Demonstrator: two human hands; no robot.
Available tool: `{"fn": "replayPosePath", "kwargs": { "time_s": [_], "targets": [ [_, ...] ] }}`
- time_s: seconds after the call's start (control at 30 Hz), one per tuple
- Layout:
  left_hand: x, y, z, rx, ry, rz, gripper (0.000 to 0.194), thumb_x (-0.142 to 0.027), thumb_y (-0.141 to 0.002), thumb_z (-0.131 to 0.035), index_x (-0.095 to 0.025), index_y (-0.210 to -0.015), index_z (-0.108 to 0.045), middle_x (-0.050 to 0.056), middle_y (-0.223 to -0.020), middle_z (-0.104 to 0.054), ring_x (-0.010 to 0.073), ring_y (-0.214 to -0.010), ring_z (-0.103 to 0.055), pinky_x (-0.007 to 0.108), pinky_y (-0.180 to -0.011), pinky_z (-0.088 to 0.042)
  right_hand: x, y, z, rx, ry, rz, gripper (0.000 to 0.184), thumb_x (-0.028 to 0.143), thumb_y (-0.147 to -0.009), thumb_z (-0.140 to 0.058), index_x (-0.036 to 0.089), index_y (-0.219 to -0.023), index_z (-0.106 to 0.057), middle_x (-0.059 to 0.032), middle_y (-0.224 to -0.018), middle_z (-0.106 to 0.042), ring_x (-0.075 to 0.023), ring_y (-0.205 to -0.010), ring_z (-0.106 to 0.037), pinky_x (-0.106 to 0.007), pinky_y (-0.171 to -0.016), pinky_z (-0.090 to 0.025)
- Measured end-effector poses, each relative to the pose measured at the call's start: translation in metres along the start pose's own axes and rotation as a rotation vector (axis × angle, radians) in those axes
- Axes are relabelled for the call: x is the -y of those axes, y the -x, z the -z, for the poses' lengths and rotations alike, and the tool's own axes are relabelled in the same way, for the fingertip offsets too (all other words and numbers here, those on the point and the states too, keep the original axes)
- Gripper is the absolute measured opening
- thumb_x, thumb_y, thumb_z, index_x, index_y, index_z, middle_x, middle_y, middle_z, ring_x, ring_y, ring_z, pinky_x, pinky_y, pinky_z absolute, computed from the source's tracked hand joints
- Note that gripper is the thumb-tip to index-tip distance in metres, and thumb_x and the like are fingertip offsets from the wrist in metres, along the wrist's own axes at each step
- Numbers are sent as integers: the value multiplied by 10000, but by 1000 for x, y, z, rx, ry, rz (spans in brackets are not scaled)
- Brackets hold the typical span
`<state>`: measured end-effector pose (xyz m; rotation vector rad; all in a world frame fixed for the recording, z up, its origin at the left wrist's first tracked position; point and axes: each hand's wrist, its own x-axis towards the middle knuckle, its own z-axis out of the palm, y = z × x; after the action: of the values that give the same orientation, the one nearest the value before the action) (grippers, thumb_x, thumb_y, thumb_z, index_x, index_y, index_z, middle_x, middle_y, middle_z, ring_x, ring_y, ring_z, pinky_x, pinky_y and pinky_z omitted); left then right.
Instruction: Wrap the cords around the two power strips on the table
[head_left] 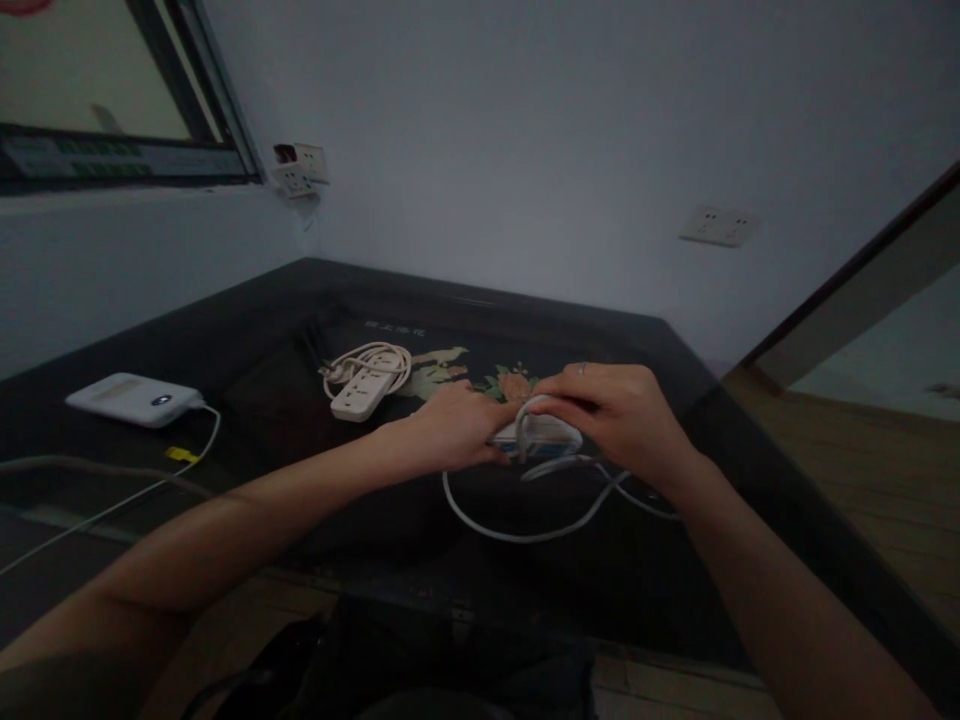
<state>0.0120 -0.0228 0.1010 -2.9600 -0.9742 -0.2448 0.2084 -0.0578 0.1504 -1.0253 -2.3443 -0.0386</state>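
Observation:
On the dark table in front of me lies a white oblong block with a bluish side, and its kind is hard to make out. The fingers of my left hand close around its left end. With thumb and fingers, my right hand pinches a white cable that passes over the block. More of this cable loops loosely on the table towards me and runs off to the right under my right wrist. My hands partly hide the block.
Left of my hands lies a white power strip with its cord coiled on it. Farther left sits a white device with a thin cable and a yellow tag. Wall sockets are behind the table; a window is at upper left.

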Motion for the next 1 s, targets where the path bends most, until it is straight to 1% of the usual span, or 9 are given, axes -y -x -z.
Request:
{"fn": "replayPosePath", "kwargs": {
  "time_s": [0.1,0.2,0.3,0.37,0.53,0.73,0.8,0.9,1.0],
  "targets": [
    [-5,3,6,28,-13,-32,432,-418,-772,-700,-202,-1125,-575,84,-932,-727,263,-886,-670,341,-798,-433,-5,-5,-2,-17,-166,-95,240,340,-876,-561,214,-784,-742,-13,-742,-731,-152,-655,-649,-257,-620,-453],
    [-10,8,12,26,-1,-78,360,-379,-795,-688,-190,-1083,-585,74,-915,-727,257,-871,-671,350,-795,-426,-14,-7,-4,6,-316,-230,214,348,-822,-607,205,-730,-738,-16,-721,-730,-166,-661,-651,-268,-609,-466],
    [-15,14,18,-45,-16,-156,266,-352,-842,-632,-177,-1035,-582,69,-894,-716,250,-841,-665,357,-778,-419,-24,-7,-5,45,-442,-308,171,338,-756,-659,204,-681,-733,-14,-678,-716,-163,-651,-635,-269,-605,-465],
    [-17,19,21,-106,-27,-163,249,-377,-874,-577,-166,-1007,-575,77,-875,-709,250,-820,-658,365,-772,-417,-31,-5,-4,66,-518,-360,163,343,-726,-677,206,-654,-726,-8,-636,-695,-150,-607,-605,-260,-566,-447],
    [-20,26,24,-234,-21,-157,292,-412,-906,-507,-150,-1023,-559,96,-904,-708,234,-818,-652,367,-806,-416,-38,8,-9,169,-737,-499,239,403,-717,-675,182,-627,-686,2,-560,-625,-111,-492,-513,-224,-450,-352],
    [-20,28,13,-288,102,-165,365,-468,-890,-524,-155,-1077,-540,88,-929,-699,232,-875,-643,352,-828,-429,-38,22,-24,224,-855,-561,378,526,-718,-656,172,-593,-606,29,-492,-523,-90,-427,-433,-211,-407,-313],
    [-20,27,11,-294,190,-133,382,-475,-863,-565,-154,-1070,-546,83,-924,-694,234,-864,-643,347,-813,-442,-40,26,-28,189,-819,-559,381,531,-729,-641,183,-584,-587,19,-510,-539,-109,-449,-466,-227,-424,-359],
    [-23,27,14,-343,365,-32,391,-483,-799,-645,-164,-1013,-574,65,-900,-692,227,-836,-642,323,-766,-461,-42,32,-32,82,-720,-535,342,531,-755,-617,210,-638,-610,-18,-593,-604,-167,-551,-548,-284,-501,-445],
    [-25,28,20,-403,533,76,389,-460,-737,-710,-192,-993,-592,41,-925,-694,217,-834,-639,304,-734,-469,-45,37,-38,-9,-690,-518,343,574,-765,-594,236,-711,-626,-32,-645,-615,-198,-633,-560,-312,-554,-461]
  ]
}}
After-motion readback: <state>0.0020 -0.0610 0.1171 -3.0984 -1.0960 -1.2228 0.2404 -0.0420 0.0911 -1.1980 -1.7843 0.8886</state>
